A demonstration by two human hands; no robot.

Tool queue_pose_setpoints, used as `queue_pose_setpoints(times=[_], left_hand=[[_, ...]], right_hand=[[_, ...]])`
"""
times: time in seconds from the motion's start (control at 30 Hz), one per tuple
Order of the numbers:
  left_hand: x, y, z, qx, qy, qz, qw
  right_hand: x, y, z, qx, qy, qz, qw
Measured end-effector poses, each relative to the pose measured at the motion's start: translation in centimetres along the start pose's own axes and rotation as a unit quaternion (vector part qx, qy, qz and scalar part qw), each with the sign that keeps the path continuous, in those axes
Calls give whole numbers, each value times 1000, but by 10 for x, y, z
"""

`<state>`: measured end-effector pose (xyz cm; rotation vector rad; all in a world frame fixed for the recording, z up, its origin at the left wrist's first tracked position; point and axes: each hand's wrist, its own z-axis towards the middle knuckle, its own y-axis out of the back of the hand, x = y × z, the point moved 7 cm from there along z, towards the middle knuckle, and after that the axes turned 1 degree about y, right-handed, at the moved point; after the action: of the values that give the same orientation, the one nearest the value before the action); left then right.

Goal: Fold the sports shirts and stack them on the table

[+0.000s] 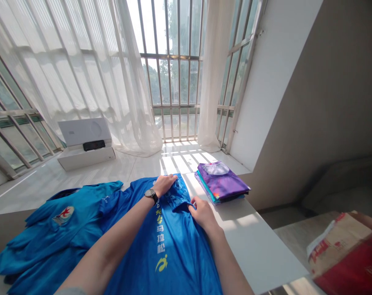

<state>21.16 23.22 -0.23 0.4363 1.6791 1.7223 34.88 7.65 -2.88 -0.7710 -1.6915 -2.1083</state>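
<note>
A blue T-shirt (186,250) with white and yellow lettering lies spread on the white ledge in front of me. My left hand (165,185), with a watch on its wrist, rests on the fabric near the shirt's far end, fingers stretched to the right. At the sleeve's edge, my right hand (202,213) pinches the cloth between thumb and fingers. The sleeve is bunched between both hands. Left of this shirt lies a teal-blue shirt (78,225) with a red and white emblem. A folded purple shirt (222,180) tops a stack beyond my right hand.
An open white box (86,157) holding a dark device (94,145) stands at the back left. Sheer curtains (133,102) hang before a barred window (176,78). The white ledge (259,246) ends at the right, with a red and tan bag (345,254) beyond it.
</note>
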Motion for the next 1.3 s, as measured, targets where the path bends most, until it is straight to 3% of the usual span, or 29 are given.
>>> queue_pose_setpoints(times=[0.1, 0.3, 0.6, 0.77, 0.9, 1.07, 1.2, 1.3], left_hand=[[-16, 8, -16, -61, 0, 32, 998], [-50, -12, -47, -63, -67, -6, 996], [-39, -27, -53, -79, -36, -22, 996], [-36, -31, -54, -62, -56, -44, 996], [-34, -34, -54, -38, -67, -51, 996], [-34, -37, -53, -19, -57, -52, 997], [-33, -37, -53, -15, -54, -68, 996], [-32, -35, -53, 9, -48, -88, 995]], right_hand=[[2, -1, -1, 8, 8, 4, 1000], [6, 0, -3, 6, 15, -19, 1000], [9, -2, -2, 3, 18, -44, 999], [12, 1, -14, -7, -11, -62, 998], [19, 9, -44, 12, -52, -117, 992], [19, 15, -114, 23, -105, -170, 980], [-2, 23, -171, -50, -162, -151, 974], [-15, 31, -190, -112, -180, -79, 974]])
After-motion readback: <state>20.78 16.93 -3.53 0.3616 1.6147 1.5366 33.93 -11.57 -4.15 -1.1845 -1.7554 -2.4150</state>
